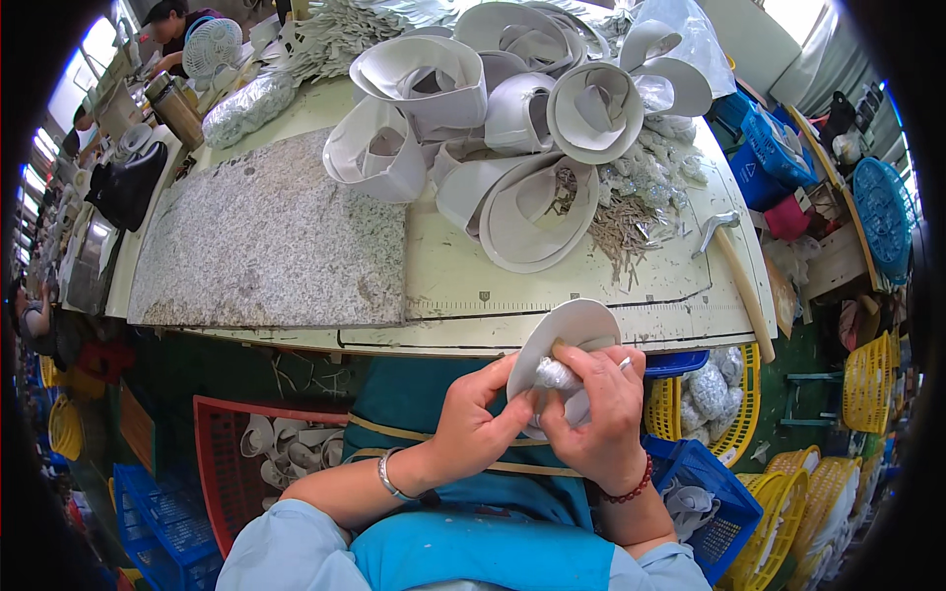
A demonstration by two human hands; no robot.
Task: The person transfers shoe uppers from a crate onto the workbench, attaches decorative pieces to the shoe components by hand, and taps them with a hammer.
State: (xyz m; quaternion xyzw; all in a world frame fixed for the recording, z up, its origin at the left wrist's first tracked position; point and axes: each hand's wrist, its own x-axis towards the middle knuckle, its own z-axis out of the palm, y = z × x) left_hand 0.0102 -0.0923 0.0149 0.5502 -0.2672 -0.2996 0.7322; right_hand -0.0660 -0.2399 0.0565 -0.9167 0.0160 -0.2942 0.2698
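Observation:
In front of my body, by the table's near edge, a curled white sheet piece [570, 327] is held between both hands. My left hand [471, 419] is closed on its left edge, thumb pressing near the fold. Closed on the right side, my right hand [606, 419] has its thumb and fingers around the inside of the curl. A small shiny, silvery-clear bundle [556, 374] sits in the curl between my fingers; its kind cannot be made out. Beyond my hands, a heap of similar curled white pieces [419, 84] lies on the table.
A speckled stone slab [271, 236] covers the table's left part. Clear packets [650, 167], thin brownish sticks [629, 231] and a hammer [737, 271] lie to the right. Below stand a red crate [222, 463], a blue crate [734, 512] and a yellow basket [746, 404].

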